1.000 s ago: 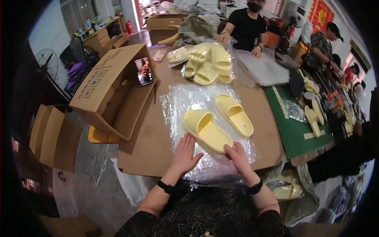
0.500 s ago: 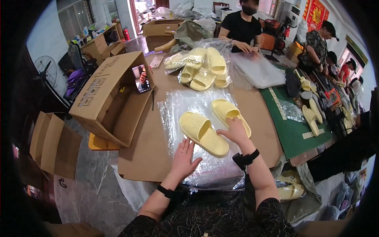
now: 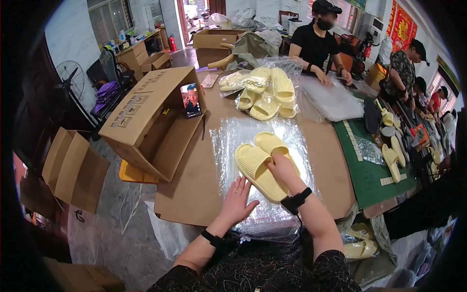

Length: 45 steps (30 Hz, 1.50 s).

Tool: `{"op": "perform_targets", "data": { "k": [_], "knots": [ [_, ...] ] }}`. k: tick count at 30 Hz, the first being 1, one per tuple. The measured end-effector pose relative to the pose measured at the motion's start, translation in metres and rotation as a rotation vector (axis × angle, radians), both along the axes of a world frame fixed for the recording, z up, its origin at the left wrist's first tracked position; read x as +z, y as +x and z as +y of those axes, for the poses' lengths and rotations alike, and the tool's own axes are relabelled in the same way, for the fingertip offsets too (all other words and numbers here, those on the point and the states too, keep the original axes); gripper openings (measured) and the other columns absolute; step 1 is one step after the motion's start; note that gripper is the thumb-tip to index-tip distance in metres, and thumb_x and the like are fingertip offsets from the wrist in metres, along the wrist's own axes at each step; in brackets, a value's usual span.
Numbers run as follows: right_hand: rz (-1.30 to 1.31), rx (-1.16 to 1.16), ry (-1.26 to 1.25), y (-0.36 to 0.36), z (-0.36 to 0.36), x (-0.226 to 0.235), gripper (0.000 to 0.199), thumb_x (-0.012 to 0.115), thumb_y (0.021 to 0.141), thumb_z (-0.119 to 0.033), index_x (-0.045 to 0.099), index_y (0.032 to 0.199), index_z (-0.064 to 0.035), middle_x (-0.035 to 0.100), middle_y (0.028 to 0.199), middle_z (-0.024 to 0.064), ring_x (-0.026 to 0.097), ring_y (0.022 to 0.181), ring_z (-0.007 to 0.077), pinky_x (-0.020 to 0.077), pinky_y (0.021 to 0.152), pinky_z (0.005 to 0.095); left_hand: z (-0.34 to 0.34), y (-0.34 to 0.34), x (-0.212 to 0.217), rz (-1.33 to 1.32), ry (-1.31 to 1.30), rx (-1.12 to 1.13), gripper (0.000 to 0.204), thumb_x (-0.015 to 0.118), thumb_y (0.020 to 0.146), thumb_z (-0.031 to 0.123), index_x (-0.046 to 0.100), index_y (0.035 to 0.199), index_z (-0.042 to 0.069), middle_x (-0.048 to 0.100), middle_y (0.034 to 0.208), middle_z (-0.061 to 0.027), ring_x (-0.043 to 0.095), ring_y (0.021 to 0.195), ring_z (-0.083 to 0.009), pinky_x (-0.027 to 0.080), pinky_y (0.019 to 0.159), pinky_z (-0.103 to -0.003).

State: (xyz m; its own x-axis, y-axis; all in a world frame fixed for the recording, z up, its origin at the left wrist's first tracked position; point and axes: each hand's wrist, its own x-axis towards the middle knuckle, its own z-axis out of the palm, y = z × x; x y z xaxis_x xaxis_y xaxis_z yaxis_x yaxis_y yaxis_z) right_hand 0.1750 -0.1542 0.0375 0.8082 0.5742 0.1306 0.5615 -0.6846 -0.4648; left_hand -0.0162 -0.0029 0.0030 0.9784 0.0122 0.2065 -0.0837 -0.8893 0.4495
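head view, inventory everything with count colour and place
Ribbed open-toed slide slippers: 2, pale yellow, over the plastic film
Glossy plastic film: count unclear, clear, under the slippers
Bagged slide slippers: several, pale yellow, table's far side
Cardboard-topped table: 1, brown, centre
Open rectangular cardboard box: 1, brown, table's left
Upright rectangular phone: 1, dark, at the box's opening
Translucent plastic bags: pile, whitish, far right
Rectangular mat: 1, green, right
Round caged fan: 1, grey, left
Co-workers: at least 3, dark or red tops, beyond and right
Left hand: 1, bare, beside slippers
Right hand: 1, bare, at slippers
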Motion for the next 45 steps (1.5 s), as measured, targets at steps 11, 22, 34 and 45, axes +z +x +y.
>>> {"op": "perform_targets", "data": {
  "k": [11, 22, 34, 45],
  "knots": [
    [0.014, -0.27, 0.169, -0.07, -0.072, 0.014, 0.019, 0.062, 0.09, -0.017, 0.056, 0.091, 0.0008, 0.062, 0.083, 0.0258, 0.062, 0.083, 0.0458, 0.048, 0.07, 0.0525, 0.004, -0.002, -0.004, -0.006, 0.001, -0.01, 0.076, 0.056, 0.094, 0.05, 0.041, 0.145, -0.005, 0.03, 0.155, -0.0307, 0.025, 0.146, -0.0436, 0.019, 0.121, -0.05],
    [-0.009, -0.07, 0.09, -0.084, -0.08, -0.001, 0.026, 0.065, 0.092, -0.027, 0.06, 0.097, -0.0026, 0.062, 0.09, 0.0179, 0.062, 0.084, 0.0395, 0.0495, 0.071, 0.0475, 0.0, 0.0, -0.003, -0.045, -0.017, -0.018, 0.075, 0.056, 0.094, 0.047, 0.041, 0.142, -0.009, 0.031, 0.153, -0.0331, 0.024, 0.146, -0.0454, 0.018, 0.121, -0.051],
    [-0.165, -0.143, 0.152, -0.091, -0.074, -0.012, 0.022, 0.064, 0.092, -0.025, 0.06, 0.09, -0.003, 0.062, 0.085, 0.0162, 0.062, 0.078, 0.0378, 0.0486, 0.066, 0.0472, -0.001, 0.0, 0.0, -0.045, 0.016, -0.003, 0.075, 0.056, 0.094, 0.048, 0.042, 0.143, -0.006, 0.033, 0.153, -0.0311, 0.026, 0.146, -0.0429, 0.019, 0.121, -0.049],
    [-0.23, -0.445, 0.3, -0.096, -0.116, -0.026, 0.023, 0.065, 0.09, -0.015, 0.053, 0.078, -0.0009, 0.054, 0.074, 0.0153, 0.057, 0.066, 0.0337, 0.0444, 0.06, 0.0426, 0.0, -0.004, 0.005, -0.016, 0.019, -0.053, 0.081, 0.06, 0.089, 0.057, 0.042, 0.149, 0.006, 0.026, 0.157, -0.0302, 0.021, 0.147, -0.0463, 0.018, 0.12, -0.052]
  ]
}}
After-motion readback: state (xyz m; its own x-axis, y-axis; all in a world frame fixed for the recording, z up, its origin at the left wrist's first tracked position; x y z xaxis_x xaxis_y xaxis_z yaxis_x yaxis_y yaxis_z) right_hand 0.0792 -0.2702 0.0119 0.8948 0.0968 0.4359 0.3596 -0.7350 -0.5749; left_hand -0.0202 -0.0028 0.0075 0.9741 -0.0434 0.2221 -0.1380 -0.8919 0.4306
